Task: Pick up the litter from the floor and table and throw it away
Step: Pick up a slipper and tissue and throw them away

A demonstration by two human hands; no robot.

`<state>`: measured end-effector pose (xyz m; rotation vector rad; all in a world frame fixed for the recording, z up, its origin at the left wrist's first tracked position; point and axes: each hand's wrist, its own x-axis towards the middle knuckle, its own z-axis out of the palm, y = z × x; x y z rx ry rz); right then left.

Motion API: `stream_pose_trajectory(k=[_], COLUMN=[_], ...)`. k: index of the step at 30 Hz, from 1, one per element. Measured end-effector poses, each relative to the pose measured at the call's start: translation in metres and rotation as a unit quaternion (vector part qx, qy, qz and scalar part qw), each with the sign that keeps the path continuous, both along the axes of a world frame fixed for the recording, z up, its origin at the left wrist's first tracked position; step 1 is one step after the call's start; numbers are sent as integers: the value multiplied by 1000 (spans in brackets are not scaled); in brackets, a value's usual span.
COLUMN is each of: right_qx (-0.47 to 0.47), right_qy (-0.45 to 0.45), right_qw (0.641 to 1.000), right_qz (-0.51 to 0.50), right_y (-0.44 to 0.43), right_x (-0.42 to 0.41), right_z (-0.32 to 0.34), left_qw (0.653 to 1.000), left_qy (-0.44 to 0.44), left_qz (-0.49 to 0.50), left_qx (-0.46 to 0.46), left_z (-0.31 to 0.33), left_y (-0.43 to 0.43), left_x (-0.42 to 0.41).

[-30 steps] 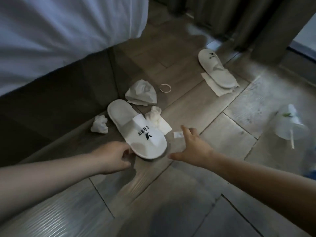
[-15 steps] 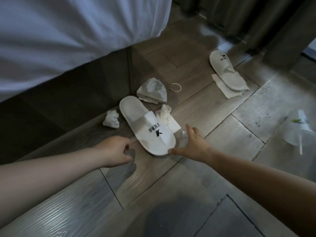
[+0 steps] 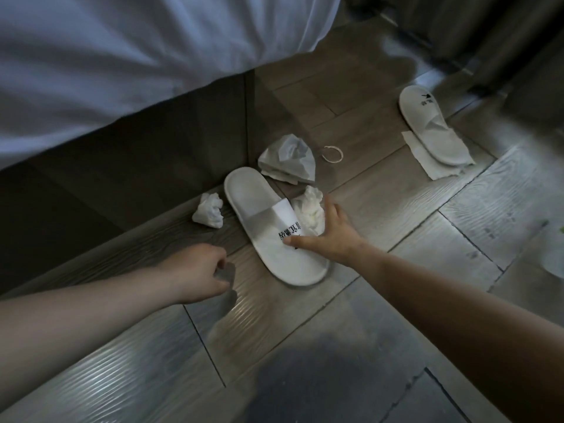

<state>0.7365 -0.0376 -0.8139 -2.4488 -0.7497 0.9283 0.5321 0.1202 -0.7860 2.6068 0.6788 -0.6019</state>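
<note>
Right hand [image 3: 331, 236]: I hold it spread, fingers straight. The fingertips rest against the wadded tissue [image 3: 308, 209] and the thumb lies on the strap of the near slipper [image 3: 268, 227]. Nothing is gripped yet.
Wadded tissue: soft white paper crushed into a lumpy ball. It lies on the floor [image 3: 335, 331], touching the slipper's right edge.
Near slipper: thin white fabric with a flat oval sole and a broad strap with black print.
Left hand [image 3: 198, 271]: it hovers low over the floor with loosely curled fingers. I see nothing in it.
Small tissue ball [image 3: 209, 210]: tightly crumpled, just left of the slipper, against the dark bed base [image 3: 122, 166].
Large crumpled sheet [image 3: 288, 160]: stiffer, with angular folds. It lies at the corner of the bed base, just beyond the slipper's heel.
Thin ring [image 3: 332, 154]: a pale open hoop, near the large sheet. I cannot tell its material.
Flat napkin [image 3: 427, 160]: a smooth square, pinned partly under the far slipper [image 3: 433, 126].
Floor: wood-grain planks with a ridged sheen.
Bed sheet [image 3: 122, 56]: white draped cloth above the base.
Right edge: a pale blurred object, too indistinct to name.
Progress: I judge the task barely begun. Every scrap in view lies on the floor, and no bin or table shows.
Remaining: the three wads, the ring and the napkin, then disposal.
</note>
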Motion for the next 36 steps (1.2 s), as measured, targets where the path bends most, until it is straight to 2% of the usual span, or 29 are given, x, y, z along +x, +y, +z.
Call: stream_pose_trajectory(k=[8,11,17,22,27,36], right_qx=[-113,-151,-80,-69,-53,-39], right_qy=[-118,-132,-124,-102,-63,-65], right_qw=[981,973,987,991,996,994], right_qz=[104,116,70,48,-16,-75], right_y=[28,32,34,36,35,0], right_x=[-15,-20,-41,-41,-36,-4], right_z=[-14,-15,-11,-10,-6,26], left_qw=[1000,1000,1000,1000,1000,1000], left_qy=[10,13,19,19,22,21], left_qz=[6,3,8,6,14,14], left_qx=[-5,-6,-9,-7,-7,8], left_z=[-4,-6,-9,-10,-9,-2], left_y=[7,8,12,15,19,13], left_x=[2,3,6,2,-1,3])
